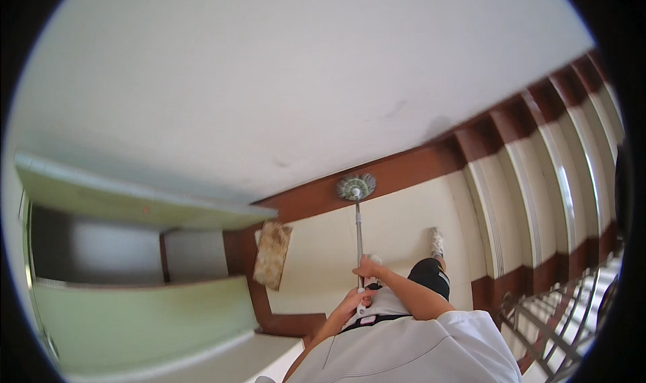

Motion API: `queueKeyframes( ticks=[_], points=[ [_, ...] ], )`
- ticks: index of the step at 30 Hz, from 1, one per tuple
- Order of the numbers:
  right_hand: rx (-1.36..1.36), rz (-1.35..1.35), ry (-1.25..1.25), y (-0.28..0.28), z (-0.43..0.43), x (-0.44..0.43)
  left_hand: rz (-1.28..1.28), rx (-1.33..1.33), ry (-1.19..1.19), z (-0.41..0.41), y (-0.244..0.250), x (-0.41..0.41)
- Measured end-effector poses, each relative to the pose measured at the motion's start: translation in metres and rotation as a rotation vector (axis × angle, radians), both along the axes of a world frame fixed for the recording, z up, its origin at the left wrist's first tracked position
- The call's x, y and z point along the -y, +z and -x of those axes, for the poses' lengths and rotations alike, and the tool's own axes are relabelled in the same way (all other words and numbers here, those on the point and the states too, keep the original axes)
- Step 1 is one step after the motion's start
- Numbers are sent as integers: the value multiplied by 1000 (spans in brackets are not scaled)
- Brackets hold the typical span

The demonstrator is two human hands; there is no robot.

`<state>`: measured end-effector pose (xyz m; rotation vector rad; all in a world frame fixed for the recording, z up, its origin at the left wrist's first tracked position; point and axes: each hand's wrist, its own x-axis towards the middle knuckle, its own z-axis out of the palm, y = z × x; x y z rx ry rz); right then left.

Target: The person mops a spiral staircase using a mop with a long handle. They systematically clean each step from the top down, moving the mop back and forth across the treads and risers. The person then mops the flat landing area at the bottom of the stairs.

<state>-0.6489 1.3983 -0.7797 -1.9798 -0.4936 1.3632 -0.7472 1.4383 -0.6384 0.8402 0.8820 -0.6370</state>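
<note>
Both my hands are closed around the metal handle of a mop [359, 226]. My left hand [355, 301] grips it low, near its white end, close to my waist. Farther up the handle, my right hand [369, 267] holds it, its forearm crossing from the right. The round grey-and-white mop head [356, 186] lies at the brown skirting along the wall's foot, partly over the brown floor border.
Stairs [520, 196] with pale treads and brown edges rise at the right, beside a metal railing [542, 327]. A worn brown-and-cream mat [272, 255] lies at a doorway between green walls [146, 317]. A white wall [282, 80] stands ahead.
</note>
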Motion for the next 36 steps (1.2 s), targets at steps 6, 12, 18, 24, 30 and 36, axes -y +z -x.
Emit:
queueKeyframes(
  ticks=[6, 12, 18, 24, 30, 36],
  points=[
    [-40, 74, -371, 0, -36, 79, 154, -18, -278, -53, -21, 34],
    [17, 155, -751, -42, -57, 162, 309, -28, -405, -94, -61, 81],
    [-221, 82, -729, 16, -122, 215, 280, -11, -455, -132, -63, 106],
    [137, 280, -287, -32, -119, 141, 402, -90, -53, -99, -33, 65],
    [157, 211, 191, -11, -75, 62, 460, -66, 486, -4, -16, 49],
    [127, -44, 226, -55, -37, 7, 115, 78, 335, 0, -4, 38]
  ],
)
